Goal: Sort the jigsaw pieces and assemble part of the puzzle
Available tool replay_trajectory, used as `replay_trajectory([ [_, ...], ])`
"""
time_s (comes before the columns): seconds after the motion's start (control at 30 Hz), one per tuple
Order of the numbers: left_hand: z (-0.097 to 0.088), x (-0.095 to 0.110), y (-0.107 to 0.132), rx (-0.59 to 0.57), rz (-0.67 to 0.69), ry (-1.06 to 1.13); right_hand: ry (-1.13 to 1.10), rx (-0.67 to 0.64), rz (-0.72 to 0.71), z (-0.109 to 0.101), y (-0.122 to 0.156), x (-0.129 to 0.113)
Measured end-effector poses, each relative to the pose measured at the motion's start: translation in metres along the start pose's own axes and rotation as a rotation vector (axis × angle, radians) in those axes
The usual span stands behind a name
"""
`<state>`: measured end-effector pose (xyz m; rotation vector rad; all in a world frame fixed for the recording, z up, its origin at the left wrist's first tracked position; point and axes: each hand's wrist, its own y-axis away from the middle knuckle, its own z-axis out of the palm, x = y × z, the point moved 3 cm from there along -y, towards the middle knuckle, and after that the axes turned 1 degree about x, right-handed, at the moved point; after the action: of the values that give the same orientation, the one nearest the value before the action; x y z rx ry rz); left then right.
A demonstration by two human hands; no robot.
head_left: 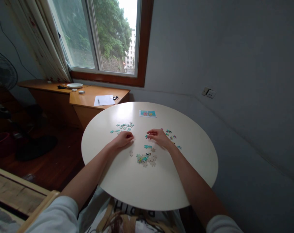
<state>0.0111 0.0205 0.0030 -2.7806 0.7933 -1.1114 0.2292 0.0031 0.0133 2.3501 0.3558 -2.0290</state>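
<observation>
My right hand (159, 136) is above the middle of the round table, with a small teal jigsaw piece (146, 136) pinched at its fingertips. My left hand (124, 139) rests by the table to the left, its fingers pressed together; whether a piece is between them is too small to make out. Beyond it lies a loose group of teal jigsaw pieces (124, 126). Several colourful pieces (171, 137) are scattered past my right hand, partly hidden by it. Nearer to me are a short joined teal strip (148, 147) and a mixed pile of pieces (145, 159), some face down.
A picture card (147, 113) lies at the far side of the white round table (185, 168). Behind it, a wooden desk (100, 92) holds a paper sheet (104, 100), keys (115, 97) and a white plate (74, 85). A floor fan (3, 69) stands at left.
</observation>
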Motion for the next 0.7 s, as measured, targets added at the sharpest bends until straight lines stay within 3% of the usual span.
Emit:
replay_trajectory([
  [0.3,0.0,0.001,0.001,0.0,0.005,0.008,0.07,0.088,-0.027,-0.004,-0.002,0.003],
  [0.43,-0.002,0.003,0.003,0.001,-0.002,0.017,0.154,0.174,-0.043,-0.018,-0.004,0.003],
  [0.7,-0.002,-0.001,0.003,-0.002,0.006,0.008,0.483,0.352,0.062,-0.051,-0.006,0.018],
])
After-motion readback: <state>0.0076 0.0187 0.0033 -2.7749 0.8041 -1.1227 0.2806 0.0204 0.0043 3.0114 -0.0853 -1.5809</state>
